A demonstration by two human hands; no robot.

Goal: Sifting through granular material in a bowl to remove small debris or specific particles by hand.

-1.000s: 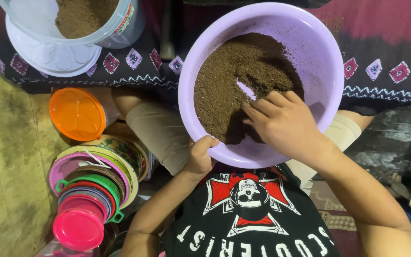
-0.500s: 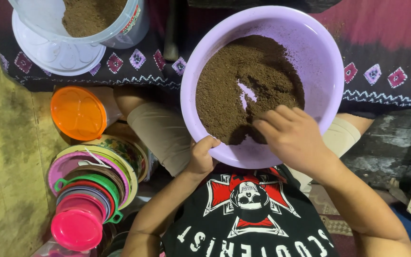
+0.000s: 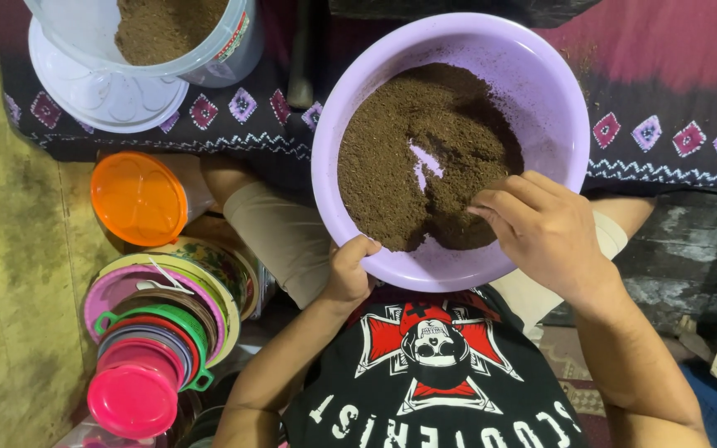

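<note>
Lids in pink, green and orange (image 3: 137, 197) are stacked at far left, beside a white tub (image 3: 209, 50) of brown powder. At centre, the left hand (image 3: 348, 270) is clamped on the near rim of a lilac basin (image 3: 558, 108) resting on the person's lap. To the right, the right hand (image 3: 545, 228), fingers loosely curled, presses into the brown powder (image 3: 425, 124) lying just ahead of it.

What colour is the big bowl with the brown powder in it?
The big round plastic bowl is light purple, seen best in the head view, the only one.
</note>
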